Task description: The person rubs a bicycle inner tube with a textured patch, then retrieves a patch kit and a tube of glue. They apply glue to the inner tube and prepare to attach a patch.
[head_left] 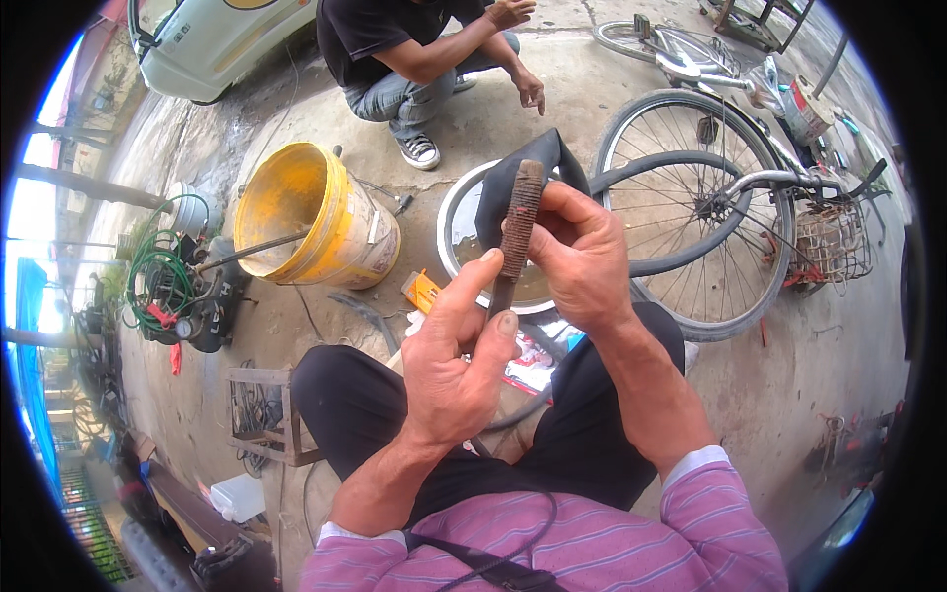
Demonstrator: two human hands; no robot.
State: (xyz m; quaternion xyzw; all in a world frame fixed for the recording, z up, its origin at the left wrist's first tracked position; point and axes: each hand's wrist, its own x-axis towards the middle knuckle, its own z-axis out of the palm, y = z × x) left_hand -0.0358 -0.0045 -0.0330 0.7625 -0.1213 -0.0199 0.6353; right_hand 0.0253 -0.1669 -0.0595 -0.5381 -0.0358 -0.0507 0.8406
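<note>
Brown ridged rod (pixel 521 222), held by its lower end in left hand (pixel 459 360), nearly upright, top leaning right; black rubber tube (pixel 495 197) just behind, pinched in right hand (pixel 584 259) at rod's right.

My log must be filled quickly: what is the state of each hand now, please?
Left hand: closed, holding the wrapped stick.
Right hand: curled, close by the stick and black rubber; what it grips cannot be told.

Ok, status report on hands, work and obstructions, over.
Left hand gripping ribbed brown rod. Right hand beside it, grip unclear. Black rubber tube behind; only fingers in front.
</note>
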